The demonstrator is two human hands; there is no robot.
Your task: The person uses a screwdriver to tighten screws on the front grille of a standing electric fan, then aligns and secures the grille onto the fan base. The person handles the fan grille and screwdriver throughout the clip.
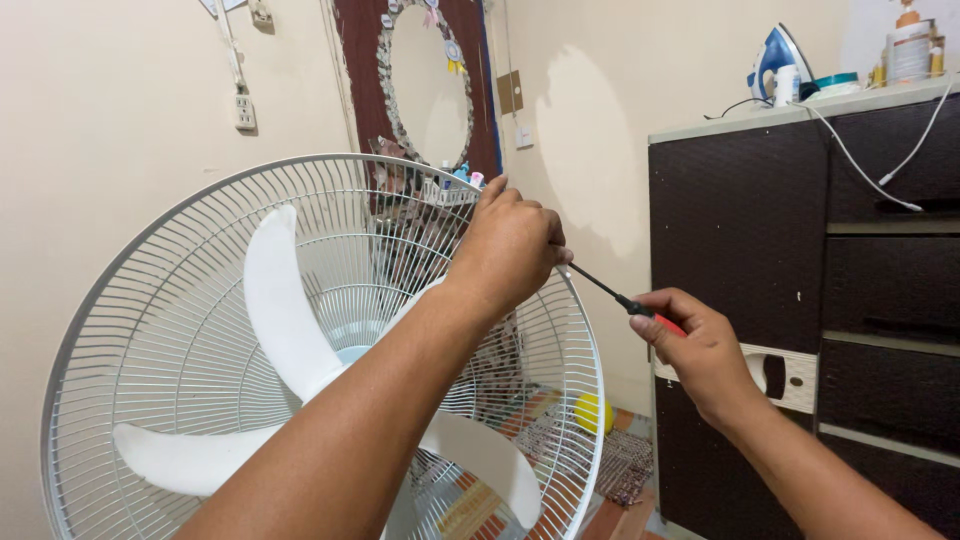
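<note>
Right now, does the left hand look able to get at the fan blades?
Probably not. The left hand rests on the rim of the white wire fan guard, and its closely spaced wires enclose the white blades, leaving no gap wide enough.

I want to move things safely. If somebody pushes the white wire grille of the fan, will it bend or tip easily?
The grille is made of thin wires, so it would probably flex slightly under a push. It looks light for its large size. The left hand grips its rim while the right hand holds a screwdriver there, so it may be partly loose and could shift.
</note>
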